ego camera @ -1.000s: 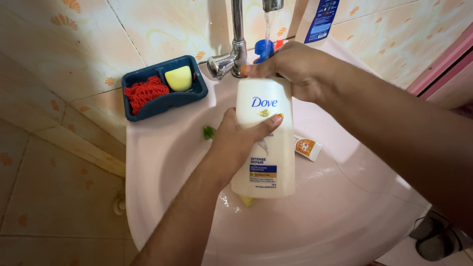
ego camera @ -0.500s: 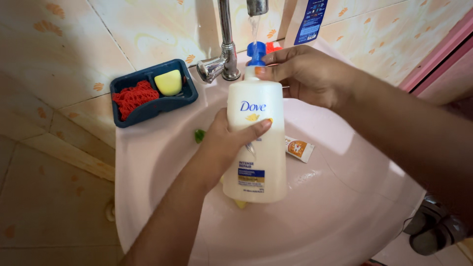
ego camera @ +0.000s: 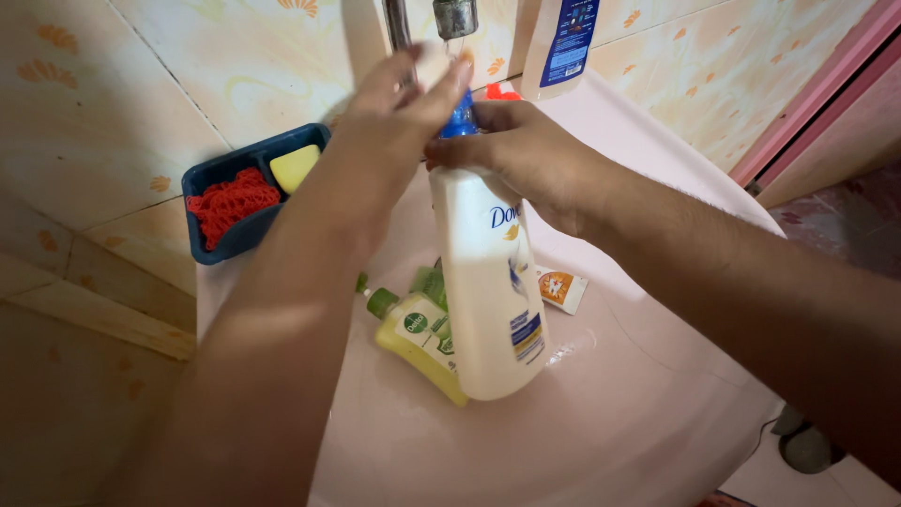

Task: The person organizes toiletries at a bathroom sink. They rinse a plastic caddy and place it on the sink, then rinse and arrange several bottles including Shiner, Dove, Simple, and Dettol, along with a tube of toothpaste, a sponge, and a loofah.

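Observation:
A tall white bottle (ego camera: pixel 488 300) with a blue neck stands tilted in the pink sink (ego camera: pixel 601 422), its mouth right under the metal tap spout (ego camera: pixel 455 17). My right hand (ego camera: pixel 526 160) grips the bottle at its shoulder and neck. My left hand (ego camera: pixel 394 122) is raised at the tap beside the bottle's top, fingers together against the tap; what it grips is hidden. A yellow bottle with a green cap (ego camera: pixel 418 338) lies in the basin behind the white bottle. A small white and orange tube (ego camera: pixel 561 286) lies beside it.
A blue soap tray (ego camera: pixel 211 249) on the sink's left rim holds a red mesh scrubber (ego camera: pixel 230 202) and a yellow soap bar (ego camera: pixel 294 166). Another white bottle with a blue label (ego camera: pixel 563 42) stands at the tiled wall. A pink door frame (ego camera: pixel 817 103) is at right.
My left hand has let go of the white bottle's body and risen to the tap. My right hand now holds the bottle alone, and the yellow bottle is uncovered.

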